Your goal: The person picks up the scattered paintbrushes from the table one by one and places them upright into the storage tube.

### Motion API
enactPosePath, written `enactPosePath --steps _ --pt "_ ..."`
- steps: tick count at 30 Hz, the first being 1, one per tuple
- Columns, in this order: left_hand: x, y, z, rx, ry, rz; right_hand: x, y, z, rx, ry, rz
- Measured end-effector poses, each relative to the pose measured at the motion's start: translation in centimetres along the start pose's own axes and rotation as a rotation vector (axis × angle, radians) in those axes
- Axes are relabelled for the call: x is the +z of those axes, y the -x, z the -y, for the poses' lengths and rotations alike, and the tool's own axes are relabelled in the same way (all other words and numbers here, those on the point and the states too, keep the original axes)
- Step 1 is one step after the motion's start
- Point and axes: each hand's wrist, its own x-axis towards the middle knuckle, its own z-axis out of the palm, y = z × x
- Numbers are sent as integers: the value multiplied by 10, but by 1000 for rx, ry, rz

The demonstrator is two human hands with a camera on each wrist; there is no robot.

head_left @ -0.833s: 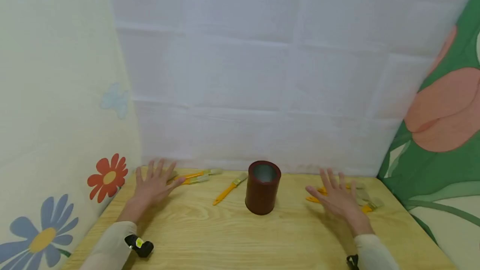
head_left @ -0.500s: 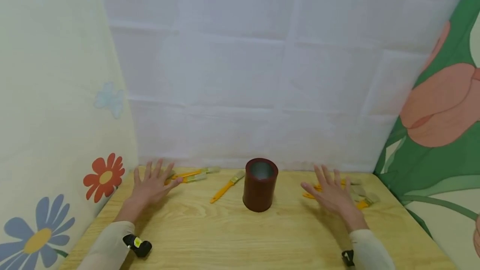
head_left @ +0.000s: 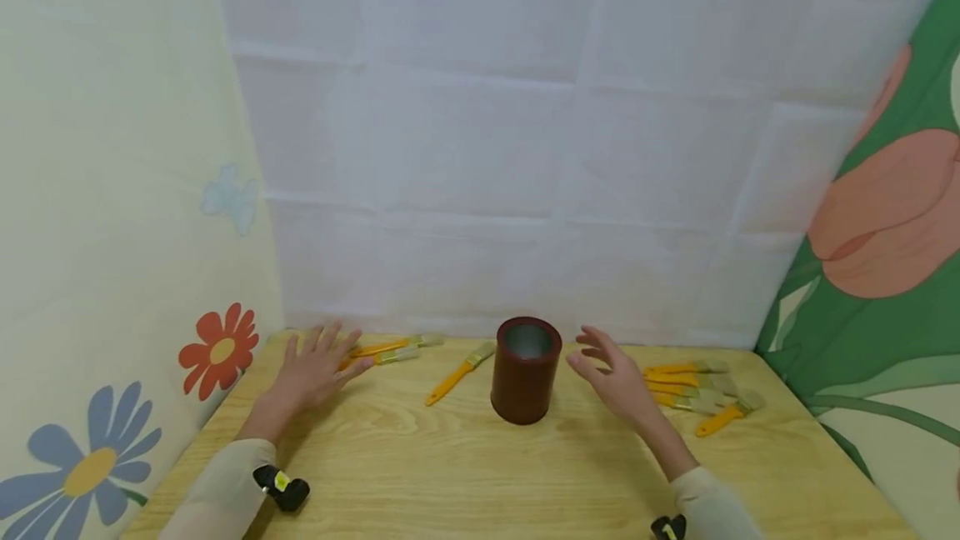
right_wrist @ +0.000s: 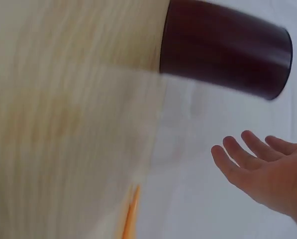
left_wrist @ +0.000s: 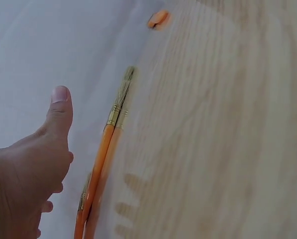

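Note:
A dark red-brown cylindrical pot [head_left: 525, 386] stands upright near the middle of the table, its mouth facing up. My right hand [head_left: 618, 382] hovers just right of it, apart from it, fingers loosely bent and holding nothing. In the right wrist view the pot [right_wrist: 225, 47] lies beyond the fingertips. My left hand [head_left: 311, 372] is spread above the left group of paintbrushes [head_left: 390, 350] with orange handles, partly covering them; the left wrist view shows the thumb apart from the brushes [left_wrist: 108, 134]. A single paintbrush [head_left: 459, 375] lies left of the pot.
Several paintbrushes [head_left: 686, 383] with orange handles lie in a group on the right of the wooden table [head_left: 465, 473]. A white cloth [head_left: 450, 148] hangs behind the table's back edge. Printed flower panels [head_left: 877, 215] flank it on both sides.
My right hand has moved left from above the right group of paintbrushes to beside the pot, its fingers bending, and those brushes are now uncovered. My left hand stays almost where it was.

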Motion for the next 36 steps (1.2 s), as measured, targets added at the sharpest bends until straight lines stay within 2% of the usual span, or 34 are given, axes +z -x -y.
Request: enactPosePath --steps 4,7,11,16,23,30,36 --pt "2 -3 -1 46 -6 -79 21 5 7 18 -102 51" --pt "1 -4 -2 48 16 -99 34 8 9 52 -152 46" --pt "-2 -4 -2 12 36 -53 43 8 10 70 -163 6" --pt "-5 -2 4 -8 30 14 48 4 12 71 -120 -53" --pt "-12 3 14 -44 52 62 51 5 18 63 -88 -63" --pt "-18 4 22 -68 67 56 52 13 26 52 -79 -62" --pt "-14 8 30 -111 93 57 55 23 31 73 -76 -45"
